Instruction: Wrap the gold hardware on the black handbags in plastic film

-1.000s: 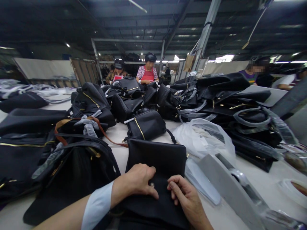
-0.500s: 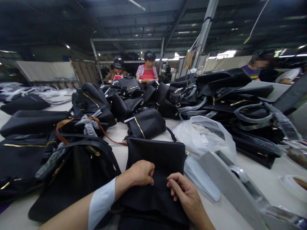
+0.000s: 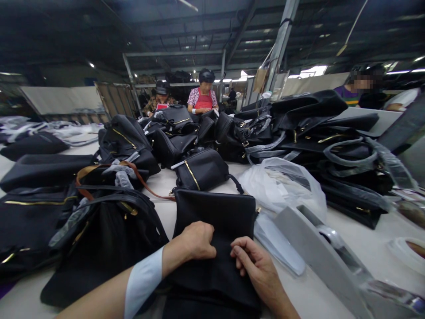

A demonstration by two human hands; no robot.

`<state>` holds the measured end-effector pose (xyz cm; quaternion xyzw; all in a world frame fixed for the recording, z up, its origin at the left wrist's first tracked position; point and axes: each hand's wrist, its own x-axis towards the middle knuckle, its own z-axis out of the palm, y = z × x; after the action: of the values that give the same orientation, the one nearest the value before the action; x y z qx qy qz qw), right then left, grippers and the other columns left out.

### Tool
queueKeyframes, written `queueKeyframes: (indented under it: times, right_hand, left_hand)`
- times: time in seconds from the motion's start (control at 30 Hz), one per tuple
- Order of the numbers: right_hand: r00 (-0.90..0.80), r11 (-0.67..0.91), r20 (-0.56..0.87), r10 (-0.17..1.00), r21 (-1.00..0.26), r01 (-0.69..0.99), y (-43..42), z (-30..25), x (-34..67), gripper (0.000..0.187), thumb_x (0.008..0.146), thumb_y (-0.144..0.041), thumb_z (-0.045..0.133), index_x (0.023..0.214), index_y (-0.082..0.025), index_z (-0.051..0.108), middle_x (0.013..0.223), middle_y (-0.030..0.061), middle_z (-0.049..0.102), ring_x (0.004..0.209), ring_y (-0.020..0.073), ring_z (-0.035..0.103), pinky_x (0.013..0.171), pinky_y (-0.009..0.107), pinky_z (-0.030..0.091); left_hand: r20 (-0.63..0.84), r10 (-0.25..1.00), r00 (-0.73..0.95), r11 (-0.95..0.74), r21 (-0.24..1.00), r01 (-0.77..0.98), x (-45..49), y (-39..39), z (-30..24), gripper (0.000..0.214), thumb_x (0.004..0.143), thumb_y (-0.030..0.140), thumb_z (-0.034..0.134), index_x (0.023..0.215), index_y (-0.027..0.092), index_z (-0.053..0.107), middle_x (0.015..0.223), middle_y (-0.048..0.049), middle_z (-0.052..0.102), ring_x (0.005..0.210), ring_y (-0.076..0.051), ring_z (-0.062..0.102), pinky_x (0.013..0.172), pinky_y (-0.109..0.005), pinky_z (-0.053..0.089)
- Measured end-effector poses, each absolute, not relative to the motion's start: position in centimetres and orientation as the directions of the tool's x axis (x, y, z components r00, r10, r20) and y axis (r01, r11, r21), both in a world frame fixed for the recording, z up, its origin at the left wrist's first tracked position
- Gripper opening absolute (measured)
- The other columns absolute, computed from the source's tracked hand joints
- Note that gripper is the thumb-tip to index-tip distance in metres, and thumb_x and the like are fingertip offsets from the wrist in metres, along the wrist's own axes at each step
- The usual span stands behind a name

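Note:
A black bag (image 3: 217,212) lies directly before me, its smooth panel facing up. Over its middle, my left hand (image 3: 198,240) is closed with fingers curled and thumb pointing right; whatever it may grip is hidden. To the right, my right hand (image 3: 254,261) is also closed, thumb and fingertips pinched together above the same bag. Anything between those fingertips is too small to make out. Just beyond the bag rests a smaller black bag (image 3: 209,170) with a gold zipper.
Black handbags (image 3: 109,239) crowd the left side, and more are piled at the back right. A clear plastic bag (image 3: 282,188), a grey tape dispenser (image 3: 318,252) and a tape roll (image 3: 408,257) stand at right. Across the table, a person in a red apron (image 3: 203,101) works.
My left hand has shifted slightly right, and its thumb now reaches closer to my right hand. The right hand stays in nearly the same pinch.

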<state>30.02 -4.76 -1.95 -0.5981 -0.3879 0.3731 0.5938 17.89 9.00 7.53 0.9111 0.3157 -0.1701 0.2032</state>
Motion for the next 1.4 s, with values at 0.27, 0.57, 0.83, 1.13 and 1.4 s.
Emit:
queueKeyframes:
  times: [0.27, 0.57, 0.83, 1.13, 1.4]
  right_hand:
    - [0.426, 0.008, 0.02, 0.904, -1.0, 0.029, -4.9, -1.9, 30.0, 0.051, 0.082, -0.069, 0.062, 0.088, -0.019, 0.064, 0.07, 0.0009, 0.062, 0.054, 0.012, 0.055, 0.045, 0.02, 0.045]
    - [0.425, 0.022, 0.028, 0.905, -1.0, 0.02, -4.9, -1.8, 30.0, 0.048, 0.083, -0.067, 0.063, 0.087, -0.019, 0.065, 0.069, 0.0011, 0.062, 0.053, 0.0125, 0.056, 0.045, 0.021, 0.045]
    - [0.425, 0.015, 0.024, 0.905, -1.0, 0.025, -5.1, -2.2, 30.0, 0.05, 0.082, -0.069, 0.062, 0.087, -0.019, 0.065, 0.07, 0.0015, 0.062, 0.054, 0.0134, 0.056, 0.045, 0.022, 0.046]
    - [0.099, 0.181, 0.294, 0.951, -0.785, 0.592, -4.4, -0.3, 29.5, 0.016, 0.094, -0.021, 0.054, 0.094, -0.023, 0.07, 0.09, 0.0037, 0.066, 0.083, 0.0196, 0.065, 0.075, 0.029, 0.05]
    - [-0.271, 0.345, 0.32, 0.908, -0.2, 0.917, -2.8, 0.4, 27.9, 0.028, 0.097, -0.01, 0.04, 0.092, -0.017, 0.066, 0.081, 0.0052, 0.063, 0.064, 0.0184, 0.064, 0.054, 0.027, 0.045]
  left_hand:
    - [-0.527, 0.393, 0.753, -0.686, 0.377, 0.622, 17.4, 10.9, 6.8, 0.01, 0.067, 0.015, 0.065, 0.075, 0.021, 0.063, 0.072, 0.0003, 0.07, 0.066, -0.017, 0.066, 0.048, -0.021, 0.041]
    - [-0.427, 0.502, 0.752, -0.692, 0.325, 0.645, 17.5, 9.9, 6.9, 0.024, 0.068, 0.039, 0.078, 0.073, 0.02, 0.063, 0.079, -0.0025, 0.071, 0.078, -0.023, 0.066, 0.058, -0.027, 0.04]
    - [-0.385, 0.47, 0.795, -0.701, 0.385, 0.601, 17.3, 10.6, 6.5, 0.013, 0.073, 0.02, 0.07, 0.066, 0.021, 0.059, 0.066, 0.0025, 0.064, 0.068, -0.017, 0.063, 0.056, -0.024, 0.038]
    - [-0.17, 0.526, 0.834, -0.695, 0.48, 0.536, 11.5, 5.6, 7.4, 0.019, 0.082, 0.029, 0.068, 0.098, 0.019, 0.064, 0.106, -0.005, 0.065, 0.099, -0.022, 0.059, 0.09, -0.032, 0.047]
    - [0.073, 0.431, 0.899, -0.804, 0.483, 0.346, 7.2, 3.2, 1.4, 0.046, 0.077, 0.028, 0.076, 0.119, 0.015, 0.061, 0.136, -0.014, 0.057, 0.124, -0.033, 0.049, 0.11, -0.048, 0.04]
